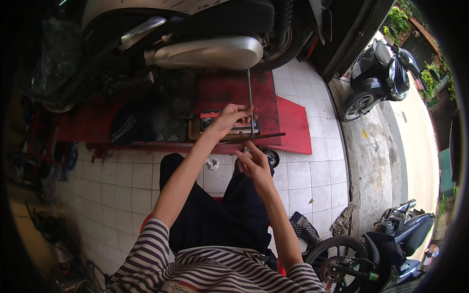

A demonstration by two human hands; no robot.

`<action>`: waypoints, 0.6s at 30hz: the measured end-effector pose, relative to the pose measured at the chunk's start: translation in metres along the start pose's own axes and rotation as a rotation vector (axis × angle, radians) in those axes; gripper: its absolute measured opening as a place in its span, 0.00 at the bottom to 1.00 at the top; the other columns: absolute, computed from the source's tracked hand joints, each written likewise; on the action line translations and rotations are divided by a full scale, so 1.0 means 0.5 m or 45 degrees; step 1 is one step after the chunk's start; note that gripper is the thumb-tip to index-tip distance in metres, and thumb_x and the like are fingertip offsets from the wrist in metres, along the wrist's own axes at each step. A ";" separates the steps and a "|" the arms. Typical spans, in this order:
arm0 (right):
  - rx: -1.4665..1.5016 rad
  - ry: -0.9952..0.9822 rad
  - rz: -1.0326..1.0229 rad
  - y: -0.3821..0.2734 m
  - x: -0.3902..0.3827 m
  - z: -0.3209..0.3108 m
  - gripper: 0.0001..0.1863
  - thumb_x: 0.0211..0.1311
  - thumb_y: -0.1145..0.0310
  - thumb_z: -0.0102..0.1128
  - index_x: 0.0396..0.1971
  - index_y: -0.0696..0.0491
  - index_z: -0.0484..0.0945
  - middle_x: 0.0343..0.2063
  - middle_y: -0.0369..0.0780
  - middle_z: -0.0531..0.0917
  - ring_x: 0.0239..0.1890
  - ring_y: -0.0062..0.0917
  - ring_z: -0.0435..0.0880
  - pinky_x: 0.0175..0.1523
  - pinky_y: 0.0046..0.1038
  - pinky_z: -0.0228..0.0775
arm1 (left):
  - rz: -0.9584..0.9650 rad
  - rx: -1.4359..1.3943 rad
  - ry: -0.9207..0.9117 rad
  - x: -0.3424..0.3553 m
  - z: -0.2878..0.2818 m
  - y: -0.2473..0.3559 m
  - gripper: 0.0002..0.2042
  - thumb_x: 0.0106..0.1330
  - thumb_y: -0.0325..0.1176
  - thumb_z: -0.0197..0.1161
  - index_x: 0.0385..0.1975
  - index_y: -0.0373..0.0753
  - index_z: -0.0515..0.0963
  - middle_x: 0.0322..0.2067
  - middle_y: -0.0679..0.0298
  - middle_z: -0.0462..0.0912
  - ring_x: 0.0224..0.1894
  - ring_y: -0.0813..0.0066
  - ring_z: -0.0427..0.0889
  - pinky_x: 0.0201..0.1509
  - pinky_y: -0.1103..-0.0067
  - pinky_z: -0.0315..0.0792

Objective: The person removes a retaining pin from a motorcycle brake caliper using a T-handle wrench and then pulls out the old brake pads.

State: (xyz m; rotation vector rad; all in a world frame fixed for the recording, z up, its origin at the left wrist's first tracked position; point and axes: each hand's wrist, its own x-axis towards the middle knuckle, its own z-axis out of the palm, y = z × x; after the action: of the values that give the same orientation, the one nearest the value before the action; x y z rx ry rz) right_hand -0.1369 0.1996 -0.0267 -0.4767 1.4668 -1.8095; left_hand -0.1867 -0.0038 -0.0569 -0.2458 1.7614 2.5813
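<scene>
A long T-handle wrench [250,93] runs from the scooter's silver engine-side cover [210,52] toward me, its crossbar lying nearly level at my end. My left hand [231,118] is closed around the shaft, thumb and fingers pinching it a little beyond the crossbar. Just below the crossbar is my right hand [258,168]. Its index finger points up at the bar near the middle, the other fingers loosely curled and apart, and nothing shows in its grasp. Whether that fingertip touches the bar, I cannot tell. The wrench's far tip meets the cover's lower edge.
The scooter stands on a red lift platform [293,124]. A dark box with red labels [211,115] lies on it behind my left hand. White tiles [312,171] hold a crumpled white rag [212,164]. Parked motorbikes [376,80] stand at the right, near a dark checked cloth [305,228].
</scene>
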 end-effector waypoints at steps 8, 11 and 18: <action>0.100 0.329 -0.022 -0.013 0.001 -0.010 0.19 0.75 0.59 0.58 0.57 0.56 0.79 0.19 0.26 0.67 0.19 0.07 0.61 0.24 0.15 0.45 | 0.026 0.168 -0.018 -0.014 0.011 0.012 0.15 0.70 0.44 0.67 0.42 0.36 0.83 0.36 0.64 0.88 0.33 0.85 0.79 0.40 0.83 0.72; 0.006 0.434 -0.085 0.016 0.016 -0.020 0.15 0.76 0.60 0.57 0.48 0.56 0.81 0.22 0.28 0.74 0.21 0.08 0.67 0.26 0.15 0.54 | -0.048 0.214 -0.021 -0.066 0.034 0.003 0.15 0.72 0.42 0.66 0.44 0.35 0.82 0.36 0.62 0.88 0.38 0.82 0.82 0.47 0.82 0.73; -0.051 0.177 0.017 0.035 0.005 -0.022 0.12 0.77 0.61 0.54 0.42 0.55 0.81 0.18 0.30 0.75 0.18 0.12 0.68 0.22 0.18 0.54 | 0.227 0.364 0.267 -0.203 0.011 -0.089 0.13 0.76 0.39 0.61 0.45 0.35 0.80 0.41 0.65 0.86 0.47 0.78 0.83 0.55 0.79 0.74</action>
State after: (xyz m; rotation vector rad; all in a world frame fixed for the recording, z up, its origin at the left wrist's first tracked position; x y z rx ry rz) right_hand -0.1404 0.2040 -0.0466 -0.3663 1.5990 -1.8367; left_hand -0.0830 0.0260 -0.0824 -0.3819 2.2950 2.4459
